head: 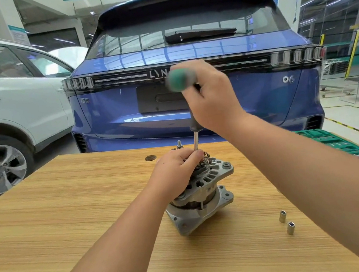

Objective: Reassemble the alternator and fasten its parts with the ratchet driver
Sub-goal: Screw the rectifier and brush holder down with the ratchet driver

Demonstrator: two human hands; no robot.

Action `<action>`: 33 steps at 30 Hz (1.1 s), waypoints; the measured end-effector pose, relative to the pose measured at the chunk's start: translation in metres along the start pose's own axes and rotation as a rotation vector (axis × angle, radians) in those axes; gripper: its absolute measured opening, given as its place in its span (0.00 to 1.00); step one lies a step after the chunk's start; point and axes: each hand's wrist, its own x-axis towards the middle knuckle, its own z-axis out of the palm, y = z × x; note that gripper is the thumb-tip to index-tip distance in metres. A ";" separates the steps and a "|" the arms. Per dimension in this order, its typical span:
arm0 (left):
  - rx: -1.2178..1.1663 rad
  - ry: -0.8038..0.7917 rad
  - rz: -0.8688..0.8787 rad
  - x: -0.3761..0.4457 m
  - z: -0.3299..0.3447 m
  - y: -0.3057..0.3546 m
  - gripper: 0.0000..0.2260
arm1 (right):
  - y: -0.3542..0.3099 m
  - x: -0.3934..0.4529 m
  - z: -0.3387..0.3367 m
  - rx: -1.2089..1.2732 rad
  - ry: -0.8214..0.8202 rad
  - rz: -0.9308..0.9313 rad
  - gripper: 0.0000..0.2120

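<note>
A silver alternator (204, 195) stands upright in the middle of the wooden table (71, 213). My left hand (175, 171) grips its top left side, fingers curled over the rear end and hiding part of it. My right hand (210, 97) is closed around the green and black handle of the ratchet driver (179, 80), held upright above the alternator. The driver's steel shaft (196, 140) runs straight down to the alternator's top, its tip hidden behind my left fingers. The handle top looks blurred.
Two small steel sockets (286, 222) stand on the table to the right of the alternator. A green tool tray (334, 141) sits at the table's far right edge. A dark round disc (150, 158) lies near the far edge. A blue car (190, 79) and a white car (15, 97) are parked beyond.
</note>
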 end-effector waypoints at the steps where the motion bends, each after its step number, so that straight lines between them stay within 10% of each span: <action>1: 0.000 0.002 -0.001 0.000 0.000 0.000 0.16 | -0.001 -0.001 0.001 -0.112 -0.025 -0.079 0.12; 11: -0.053 0.029 -0.024 -0.003 0.000 0.003 0.16 | -0.020 0.005 0.006 -0.306 -0.349 -0.091 0.28; 23: -0.042 0.013 -0.010 -0.003 0.000 0.003 0.17 | -0.023 0.019 0.005 -0.486 -0.333 -0.073 0.18; 28: -0.037 0.004 -0.015 -0.004 0.000 0.002 0.17 | -0.031 0.047 -0.001 -0.610 -0.468 0.185 0.17; 33: -0.035 -0.010 -0.014 -0.003 0.000 0.002 0.15 | -0.042 0.055 -0.009 0.140 -0.429 0.768 0.07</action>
